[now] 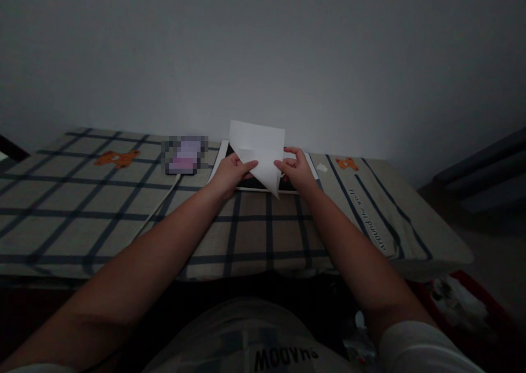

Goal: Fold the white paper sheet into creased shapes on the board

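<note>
A white sheet of paper [259,147], folded or creased with a pointed lower corner, is held up between my two hands. My left hand [234,171] pinches its lower left edge, thumb on top. My right hand [296,169] grips the right edge between thumb and fingers. Beneath the hands lies a flat item with a white border [218,160] and a dark middle, mostly hidden by the paper and hands.
The checked tablecloth [250,230] covers a table against a wall. A blurred phone [187,156] with a pale cable [158,207] lies left of the hands. A small white scrap [321,167] sits at right. Below right is a red-edged container [472,302].
</note>
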A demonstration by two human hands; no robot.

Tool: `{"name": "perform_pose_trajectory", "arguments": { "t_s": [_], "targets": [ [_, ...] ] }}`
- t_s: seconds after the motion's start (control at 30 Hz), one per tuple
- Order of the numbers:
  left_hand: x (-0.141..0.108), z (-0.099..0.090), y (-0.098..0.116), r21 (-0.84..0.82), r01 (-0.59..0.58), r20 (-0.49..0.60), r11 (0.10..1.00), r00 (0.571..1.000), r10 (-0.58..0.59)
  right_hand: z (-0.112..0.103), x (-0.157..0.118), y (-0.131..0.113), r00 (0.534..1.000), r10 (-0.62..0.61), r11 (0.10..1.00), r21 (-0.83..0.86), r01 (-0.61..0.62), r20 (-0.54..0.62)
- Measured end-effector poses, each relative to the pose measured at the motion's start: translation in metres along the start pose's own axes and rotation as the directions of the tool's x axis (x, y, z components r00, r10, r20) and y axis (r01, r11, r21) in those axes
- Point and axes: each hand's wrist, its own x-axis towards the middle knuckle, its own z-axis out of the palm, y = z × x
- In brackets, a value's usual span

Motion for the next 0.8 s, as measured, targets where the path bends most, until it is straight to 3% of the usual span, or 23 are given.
{"name": "perform_pose_trajectory", "arguments": {
  "t_s": [0.13, 0.4, 0.8],
  "targets": [
    [-0.0015, 0.0012, -0.0007, 0.048, -0.006, -0.008, 0.999, 1.0, 0.006, -0.0026, -0.0011, -0.0013, 0.998, 0.035, 0.999, -0.013, -0.034, 0.057],
    [-0.0021, 0.002, 0.0018, 0.078, 0.001, -0.042, 0.997, 0.999, 0.003, -0.0057, -0.0056, -0.0068, 0.995, -0.063, 0.989, -0.128, 0.073, 0.08],
    [-0.0016, 0.0013, 0.0013, 0.145, -0.036, -0.067, 0.989, 0.997, 0.046, -0.004, -0.006, -0.0069, 0.987, -0.103, 0.977, -0.175, 0.124, 0.128]
  ]
}}
